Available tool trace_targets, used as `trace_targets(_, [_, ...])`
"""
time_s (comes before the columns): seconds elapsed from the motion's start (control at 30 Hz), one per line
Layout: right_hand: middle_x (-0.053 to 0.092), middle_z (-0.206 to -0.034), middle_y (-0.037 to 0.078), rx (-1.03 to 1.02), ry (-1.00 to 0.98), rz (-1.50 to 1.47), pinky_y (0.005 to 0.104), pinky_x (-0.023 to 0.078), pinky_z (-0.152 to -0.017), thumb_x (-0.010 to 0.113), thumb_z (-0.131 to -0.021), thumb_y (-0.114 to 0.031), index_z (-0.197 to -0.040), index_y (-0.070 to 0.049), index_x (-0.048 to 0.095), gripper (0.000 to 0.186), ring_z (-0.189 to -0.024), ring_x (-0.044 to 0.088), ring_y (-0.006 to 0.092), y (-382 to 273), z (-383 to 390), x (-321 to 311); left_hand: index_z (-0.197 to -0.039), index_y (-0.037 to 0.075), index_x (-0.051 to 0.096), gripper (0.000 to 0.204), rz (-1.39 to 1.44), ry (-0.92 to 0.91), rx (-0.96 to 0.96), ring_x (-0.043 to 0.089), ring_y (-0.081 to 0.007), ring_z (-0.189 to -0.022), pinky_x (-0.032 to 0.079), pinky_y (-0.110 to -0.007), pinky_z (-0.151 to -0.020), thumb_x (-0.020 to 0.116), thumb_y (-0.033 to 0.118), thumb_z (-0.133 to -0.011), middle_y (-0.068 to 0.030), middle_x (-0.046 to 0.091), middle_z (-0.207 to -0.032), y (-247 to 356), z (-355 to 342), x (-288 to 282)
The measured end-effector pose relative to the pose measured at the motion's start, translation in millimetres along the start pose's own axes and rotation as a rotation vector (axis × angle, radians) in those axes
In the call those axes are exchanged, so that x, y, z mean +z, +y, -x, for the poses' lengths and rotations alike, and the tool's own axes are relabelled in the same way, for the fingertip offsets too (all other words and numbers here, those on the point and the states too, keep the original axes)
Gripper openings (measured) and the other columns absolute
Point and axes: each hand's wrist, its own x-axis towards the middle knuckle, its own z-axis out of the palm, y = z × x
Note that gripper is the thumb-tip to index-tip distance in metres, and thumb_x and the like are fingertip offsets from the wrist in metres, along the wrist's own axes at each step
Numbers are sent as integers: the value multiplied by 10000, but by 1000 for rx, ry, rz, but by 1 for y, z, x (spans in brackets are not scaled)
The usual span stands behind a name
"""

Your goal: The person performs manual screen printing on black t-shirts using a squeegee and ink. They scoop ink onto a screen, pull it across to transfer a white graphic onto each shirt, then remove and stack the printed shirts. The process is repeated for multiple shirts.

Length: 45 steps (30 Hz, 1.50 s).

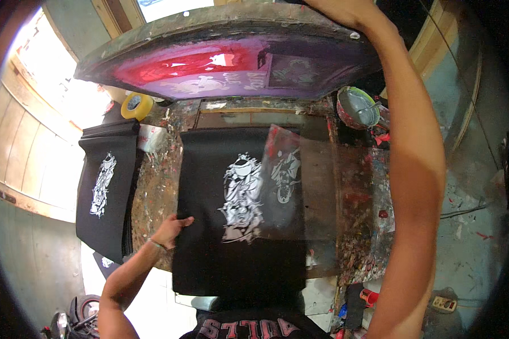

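Note:
A black fabric panel (205,169) with a white printed figure lies on the paint-stained work board (152,186) before me. My left hand (171,230) pinches its left edge, thumb on top; the fingers underneath are mostly hidden. Over the panel's right part lies a clear plastic sheet (318,189) bearing a fainter print and a red smear. Behind it, a screen printing frame (249,90) is tilted up, with red ink on its purple mesh. At the frame's upper right edge is my right hand (342,10), gripping it, with its fingers partly cut off by the picture's top.
A stack of black printed panels (107,186) sits at the left, near a yellow tape roll (137,106). At the right, a bowl of grey ink (357,107) holds a stirring tool. A wooden door (28,152) stands far left; a power socket (444,304) is low right.

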Motion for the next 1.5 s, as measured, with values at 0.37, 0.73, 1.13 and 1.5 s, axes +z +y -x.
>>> trace_targets(0.37, [702, -908, 326, -19, -69, 26, 489, 542, -821, 595, -888, -640, -868, 49, 755, 708, -885, 703, 462, -3, 24, -6, -1166, -49, 667, 295, -224, -165, 286, 715, -207, -837, 600, -381, -731, 720, 174, -981, -110, 740, -1025, 20, -72, 78])
trace_targets(0.73, [699, -939, 341, -42, -13, 50, 498, 538, -842, 600, -881, -642, -888, 66, 751, 724, -939, 699, 473, -8, 31, -3, -1160, -56, 682, 197, -223, -166, 459, 674, -137, -849, 556, -316, -763, 630, 73, -1021, -77, 745, -1006, -31, -64, 72])
trace_targets(1.13, [698, -948, 342, -34, -15, 61, 504, 532, -815, 592, -885, -663, -894, 73, 744, 752, -923, 702, 468, -10, 40, -7, -1156, -57, 665, 170, 188, -204, 408, 706, -181, -865, 596, -346, -769, 592, 27, -1028, -106, 743, -1028, -57, -59, 86])
trace_targets(1.5, [704, -890, 325, -33, -50, 22, 493, 533, -794, 589, -889, -671, -847, 71, 739, 758, -873, 710, 452, -11, 38, -9, -1088, -28, 698, 146, -62, -276, 420, 691, -144, -858, 572, -306, -765, 666, 90, -1008, -66, 743, -991, -58, -57, 72])
